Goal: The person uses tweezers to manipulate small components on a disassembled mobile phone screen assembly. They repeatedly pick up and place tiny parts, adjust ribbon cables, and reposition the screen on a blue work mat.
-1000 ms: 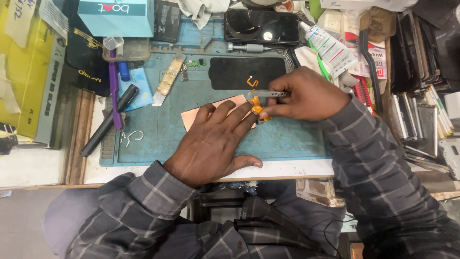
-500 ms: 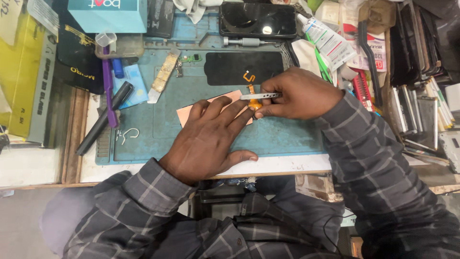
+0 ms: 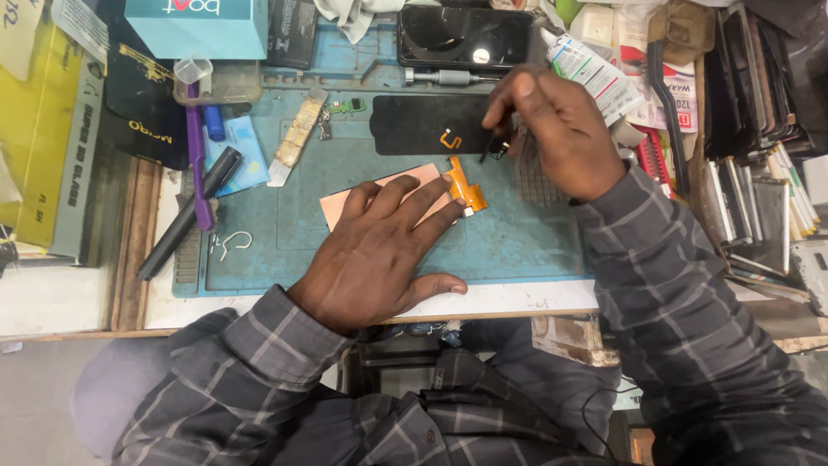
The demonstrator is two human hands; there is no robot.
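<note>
Left hand: the left hand (image 3: 379, 250) lies flat with fingers spread, pressing on a pinkish copper-coloured plate (image 3: 345, 203) at the centre of the frame.
Right hand: the right hand (image 3: 556, 129), upper right of centre, has its fingertips pinched around a thin dark tool (image 3: 490, 147); the tip points down toward the mat.
Flex cable: an orange flex cable (image 3: 464, 185) juts out from the plate's right end, just beyond the left fingertips and just below the tool tip.
Black panel: a black phone panel (image 3: 427, 125) lies above the plate, partly under the right hand.
Mat: all of this rests on a blue work mat (image 3: 535, 233) across the middle of the frame.
Left side: a purple-handled tool (image 3: 195, 147) and a black cylinder (image 3: 185, 216) cross at the mat's left edge.
Top: a dark phone (image 3: 461, 36) sits at the upper centre, with a teal box (image 3: 194, 26) at the upper left.
</note>
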